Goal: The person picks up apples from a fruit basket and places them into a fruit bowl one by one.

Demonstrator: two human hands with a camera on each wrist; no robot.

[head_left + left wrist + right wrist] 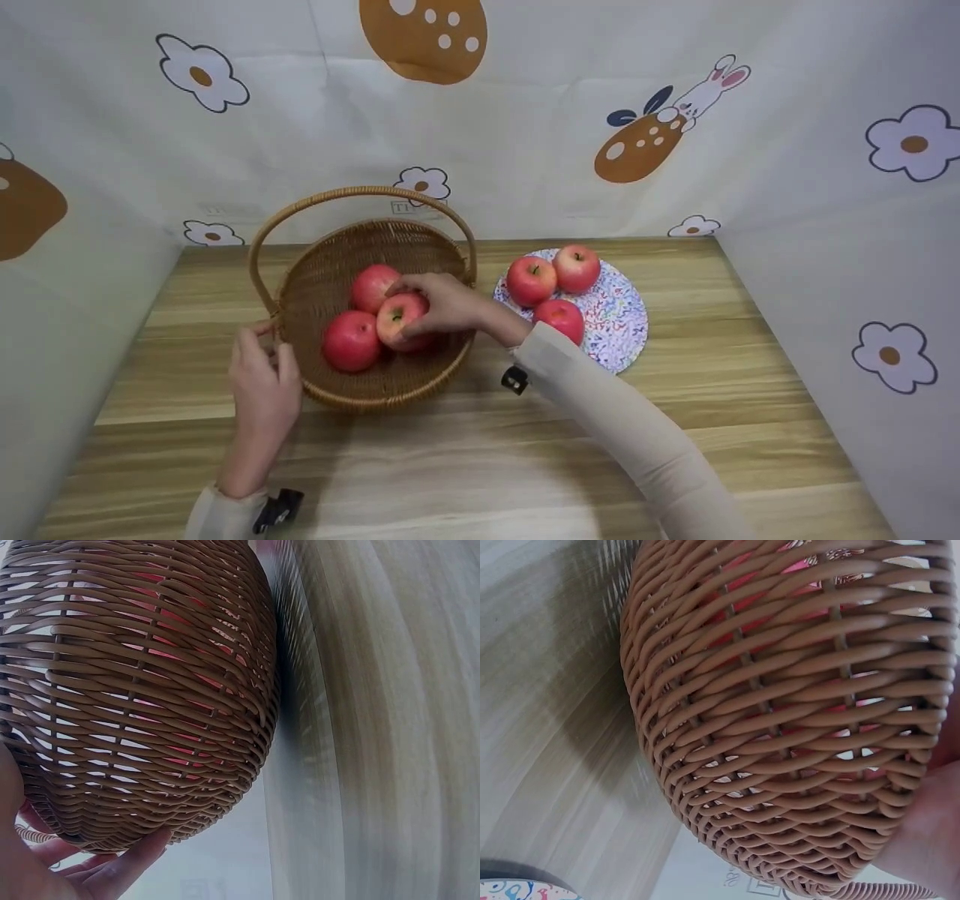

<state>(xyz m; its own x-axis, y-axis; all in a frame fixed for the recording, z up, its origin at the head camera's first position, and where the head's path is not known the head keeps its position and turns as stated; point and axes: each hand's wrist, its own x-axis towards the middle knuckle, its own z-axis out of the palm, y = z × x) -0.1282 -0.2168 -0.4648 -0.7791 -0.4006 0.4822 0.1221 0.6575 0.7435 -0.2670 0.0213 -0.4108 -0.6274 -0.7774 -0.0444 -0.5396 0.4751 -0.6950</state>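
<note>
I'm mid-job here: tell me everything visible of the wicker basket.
The basket is round, woven from brown strands that look like wicker, with small gaps between them. A wrapped handle arches over its open top. It stands on the wood-patterned table, left of the speckled plate. Three red apples are inside, one held by the right hand. The left hand grips its left side near the handle's base; whether the right hand touches the basket is unclear.

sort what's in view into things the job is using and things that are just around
In the job:
wicker basket
held apple
two other apples in the basket
speckled plate and its three apples, probably

Just around:
wooden tabletop
printed backdrop
wrist cameras
</note>
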